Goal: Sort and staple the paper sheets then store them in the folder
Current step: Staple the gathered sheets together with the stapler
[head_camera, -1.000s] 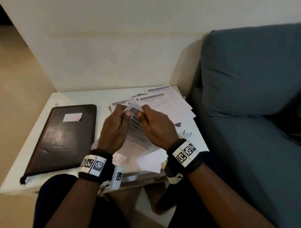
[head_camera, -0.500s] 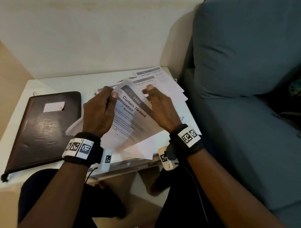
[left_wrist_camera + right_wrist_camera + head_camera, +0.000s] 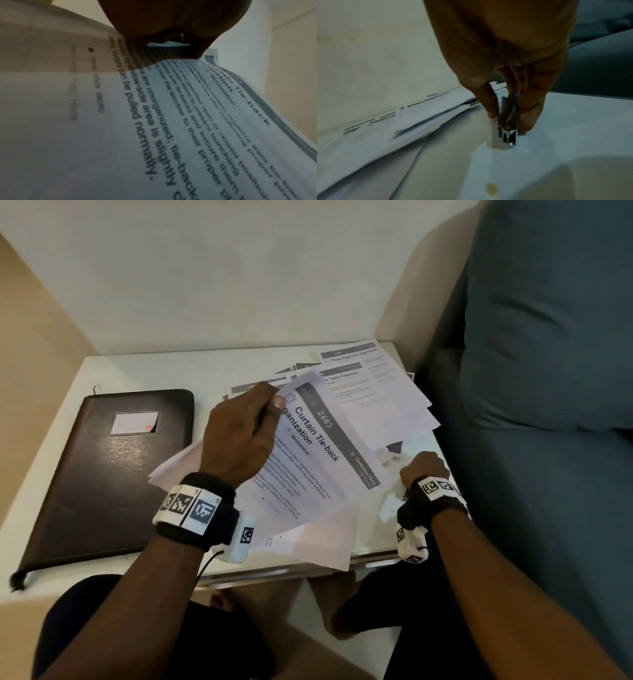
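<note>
Sheets [image 3: 373, 402] of printed paper lie fanned and overlapping on the right side of a white counter [image 3: 144, 371], with a blue sofa [image 3: 548, 371] pressed against its far right edge. A dark folder [image 3: 102, 467] lies closed on the left side of the counter, well apart from the paper, with a small white label on its cover.

From where I stand, the job looks early: the loose sheets are unsorted, nothing appears stapled, and nothing has gone into the folder.

The left hand [image 3: 239, 440] holds a small bundle [image 3: 308, 467] tilted above the counter, thumb and fingers pinching its top corner. The top page carries a dark header band and the bold title "Curtain Tie-back". The pages under it are splayed, their edges not squared.

The right hand [image 3: 424, 470] is down at the counter's right edge, its grip closed around a small metal stapler [image 3: 506, 121] that touches the surface, just beside the loose sheets.
</note>
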### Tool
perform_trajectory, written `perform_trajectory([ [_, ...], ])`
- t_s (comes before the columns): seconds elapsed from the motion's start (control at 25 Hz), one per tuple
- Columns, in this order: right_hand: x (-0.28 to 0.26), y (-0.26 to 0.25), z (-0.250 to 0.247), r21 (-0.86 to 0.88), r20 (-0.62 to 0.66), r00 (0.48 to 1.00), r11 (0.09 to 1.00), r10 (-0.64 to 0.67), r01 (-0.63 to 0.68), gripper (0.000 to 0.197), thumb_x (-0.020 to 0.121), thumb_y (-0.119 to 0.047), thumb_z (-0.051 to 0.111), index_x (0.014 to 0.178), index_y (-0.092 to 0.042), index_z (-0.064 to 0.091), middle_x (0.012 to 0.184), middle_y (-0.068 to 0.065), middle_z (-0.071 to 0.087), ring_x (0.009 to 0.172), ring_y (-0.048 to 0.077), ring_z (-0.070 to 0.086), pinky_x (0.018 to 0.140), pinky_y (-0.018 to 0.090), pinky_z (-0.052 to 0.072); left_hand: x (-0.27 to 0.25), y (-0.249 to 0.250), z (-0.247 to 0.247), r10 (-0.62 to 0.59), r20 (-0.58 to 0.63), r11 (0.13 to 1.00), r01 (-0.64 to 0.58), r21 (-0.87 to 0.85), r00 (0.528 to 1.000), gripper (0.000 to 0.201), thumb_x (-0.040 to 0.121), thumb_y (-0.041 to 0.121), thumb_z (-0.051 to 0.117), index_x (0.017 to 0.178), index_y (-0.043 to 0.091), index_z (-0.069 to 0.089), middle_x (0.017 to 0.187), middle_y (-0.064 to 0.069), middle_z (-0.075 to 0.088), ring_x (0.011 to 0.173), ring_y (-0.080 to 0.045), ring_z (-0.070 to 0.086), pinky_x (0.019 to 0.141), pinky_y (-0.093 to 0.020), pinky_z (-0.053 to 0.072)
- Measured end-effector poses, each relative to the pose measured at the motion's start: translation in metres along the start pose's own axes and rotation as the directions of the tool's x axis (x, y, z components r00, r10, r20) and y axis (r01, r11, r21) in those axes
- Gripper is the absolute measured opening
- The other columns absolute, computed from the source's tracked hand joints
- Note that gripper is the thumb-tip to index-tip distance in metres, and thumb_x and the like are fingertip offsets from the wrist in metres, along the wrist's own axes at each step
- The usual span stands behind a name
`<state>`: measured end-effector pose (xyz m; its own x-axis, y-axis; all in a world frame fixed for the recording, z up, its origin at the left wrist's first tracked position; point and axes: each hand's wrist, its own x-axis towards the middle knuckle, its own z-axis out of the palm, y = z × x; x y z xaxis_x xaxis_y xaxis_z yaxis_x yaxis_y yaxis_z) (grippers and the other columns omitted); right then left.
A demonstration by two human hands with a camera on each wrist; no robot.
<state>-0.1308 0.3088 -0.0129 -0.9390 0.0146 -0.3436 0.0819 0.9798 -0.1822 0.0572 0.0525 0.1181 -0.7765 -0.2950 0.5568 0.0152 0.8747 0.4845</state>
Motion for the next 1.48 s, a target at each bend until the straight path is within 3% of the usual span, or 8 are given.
perform_trajectory([
  [0.12,-0.009,-0.002,-0.016,0.328,-0.015,1.0,0.945,0.002,0.003,0.031,0.092,-0.022,0.063,0.116,-0.004,0.063,0.118,0.017,0.067,0.111,0.035,0.064,0.09,0.039,0.051,0.004,-0.002,-0.007,0.027,0.01,0.999,-0.027,-0.022,1.0,0.03,0.109,0.03,0.042,0.095,0.011,0.061,0.071,0.013,0.057,0.056,-0.006,0.057,0.054,-0.009,0.035],
  [0.24,-0.057,-0.026,-0.059,0.864,-0.013,0.995,0.5,-0.103,0.063,0.022,0.093,-0.026,0.057,0.106,-0.015,0.072,0.101,0.009,0.075,0.085,0.023,0.067,0.074,0.037,0.052,0.005,0.004,-0.021,0.081,0.009,0.995,-0.08,-0.054,0.997,0.025,0.108,0.029,0.045,0.089,0.018,0.057,0.062,0.019,0.047,0.051,0.0,0.051,0.052,-0.006,0.032],
  [0.32,-0.106,-0.044,-0.097,0.977,0.044,0.959,0.21,-0.281,0.017,0.031,0.098,-0.024,0.046,0.108,-0.018,0.074,0.095,0.007,0.075,0.073,0.017,0.062,0.067,0.033,0.049,0.004,0.012,-0.035,0.101,0.022,0.992,-0.099,-0.076,0.995,0.028,0.108,0.033,0.043,0.091,0.018,0.06,0.062,0.02,0.048,0.051,0.0,0.052,0.051,-0.007,0.033],
  [0.4,-0.15,-0.053,-0.127,0.997,0.065,0.872,0.076,-0.485,-0.032,0.038,0.098,-0.027,0.042,0.117,-0.016,0.073,0.092,0.008,0.069,0.072,0.014,0.055,0.066,0.03,0.042,0.001,0.02,-0.05,0.112,0.043,0.986,-0.106,-0.126,0.993,0.03,0.106,0.037,0.043,0.099,0.019,0.066,0.067,0.018,0.057,0.055,-0.003,0.059,0.052,-0.009,0.039],
  [0.68,-0.246,-0.06,-0.157,0.929,-0.142,0.633,0.118,-0.761,0.351,0.02,0.102,-0.027,0.056,0.118,-0.031,0.067,0.106,0.01,0.075,0.09,0.033,0.066,0.073,0.047,0.052,-0.016,0.062,-0.103,0.041,0.145,0.96,0.001,-0.281,0.989,0.021,0.102,0.037,0.053,0.094,0.023,0.067,0.079,0.021,0.071,0.067,-0.005,0.071,0.055,-0.017,0.052],
  [1.0,-0.277,-0.059,-0.153,0.993,-0.087,0.641,-0.014,-0.763,0.119,0.03,0.103,-0.023,0.054,0.131,-0.021,0.062,0.119,0.015,0.073,0.108,0.04,0.07,0.096,0.055,0.056,-0.019,0.088,-0.121,0.014,0.105,0.966,0.014,-0.26,0.994,0.02,0.099,0.017,0.058,0.081,0.023,0.063,0.071,0.03,0.064,0.063,0.002,0.068,0.05,-0.01,0.045],
  [1.2,-0.263,-0.047,-0.162,0.957,-0.118,0.677,0.099,-0.726,0.273,0.031,0.105,-0.033,0.046,0.116,-0.024,0.074,0.1,0.014,0.071,0.08,0.03,0.052,0.068,0.035,0.043,-0.019,0.093,-0.132,0.081,0.135,0.952,-0.036,-0.305,0.988,0.023,0.09,0.022,0.058,0.075,0.039,0.063,0.079,0.044,0.064,0.064,-0.002,0.071,0.053,-0.011,0.048],
  [1.48,-0.253,-0.03,-0.166,0.89,-0.121,0.639,0.202,-0.76,0.408,0.033,0.098,-0.039,0.053,0.11,-0.016,0.073,0.098,0.015,0.07,0.077,0.025,0.064,0.069,0.032,0.051,-0.015,0.094,-0.135,0.156,0.17,0.956,-0.105,-0.274,0.973,0.019,0.09,0.036,0.056,0.072,0.042,0.057,0.075,0.048,0.06,0.059,-0.004,0.069,0.051,-0.014,0.049],
])
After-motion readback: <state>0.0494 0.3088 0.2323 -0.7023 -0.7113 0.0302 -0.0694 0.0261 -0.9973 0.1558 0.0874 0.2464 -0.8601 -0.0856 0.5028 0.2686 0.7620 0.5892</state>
